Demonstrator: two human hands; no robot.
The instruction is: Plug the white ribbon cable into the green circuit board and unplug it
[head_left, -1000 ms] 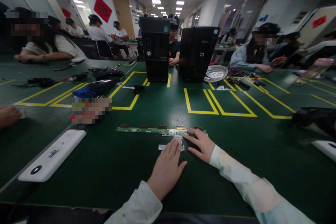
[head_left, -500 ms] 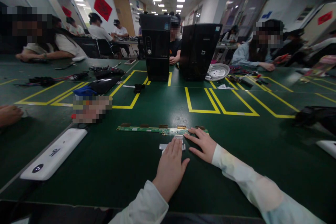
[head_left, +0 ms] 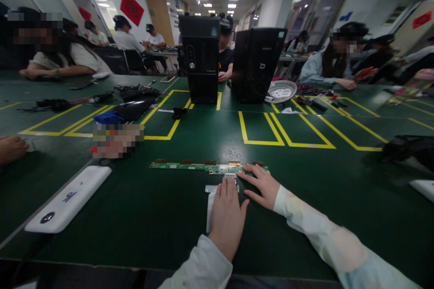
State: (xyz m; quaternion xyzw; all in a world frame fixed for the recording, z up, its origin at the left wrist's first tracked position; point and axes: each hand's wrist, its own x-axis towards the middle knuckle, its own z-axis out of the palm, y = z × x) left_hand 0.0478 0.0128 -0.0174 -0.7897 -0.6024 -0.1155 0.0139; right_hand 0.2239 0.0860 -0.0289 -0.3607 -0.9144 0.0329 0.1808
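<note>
A long, narrow green circuit board (head_left: 183, 166) lies across the table in front of me, with copper-coloured tabs along its far edge. My right hand (head_left: 261, 185) rests on the board's right end, fingers spread. Palm down, my left hand (head_left: 228, 216) lies over a white flat ribbon cable (head_left: 210, 210), its fingers stretched toward the white connector (head_left: 230, 175) at the board's near edge. A silvery strip (head_left: 210, 188) of the cable shows beside the left fingers. Most of the cable is hidden beneath that hand.
Two black computer towers (head_left: 202, 63) stand across the green table (head_left: 162, 235). At my left lies a white power bank (head_left: 68, 198); a co-worker's hand (head_left: 13, 150) is beyond it. Cables and tools lie farther off, near a white basket (head_left: 282, 91). Yellow tape (head_left: 264, 143) marks the tabletop.
My left hand has slid to the right and slightly nearer me, uncovering more of the white cable on its left side. My right hand stays on the board.
</note>
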